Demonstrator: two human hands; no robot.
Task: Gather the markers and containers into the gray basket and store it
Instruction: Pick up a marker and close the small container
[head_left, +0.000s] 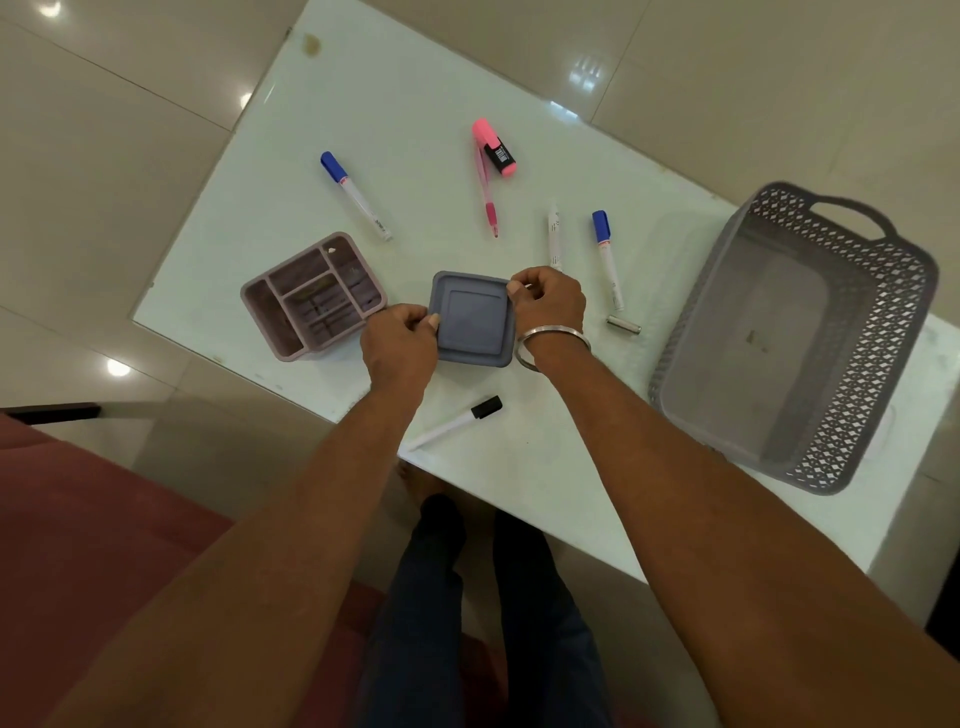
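Note:
A square gray lidded container (474, 318) sits mid-table, gripped on its left edge by my left hand (400, 347) and on its right edge by my right hand (549, 306). A pink compartment organizer (311, 296) stands to its left. The gray lattice basket (878, 312) lies empty at the right. Loose on the table: a blue-capped marker (355, 195), another blue-capped marker (607, 255), a pink highlighter (494, 148), a pink pen (487, 197), a white marker (555, 236), a black-capped marker (457, 422) and a small silver cylinder (624, 325).
The white glass table (395, 93) stands on a tiled floor. Its near edge runs diagonally by my legs (467, 597). A red cushioned seat (78, 519) is at the lower left.

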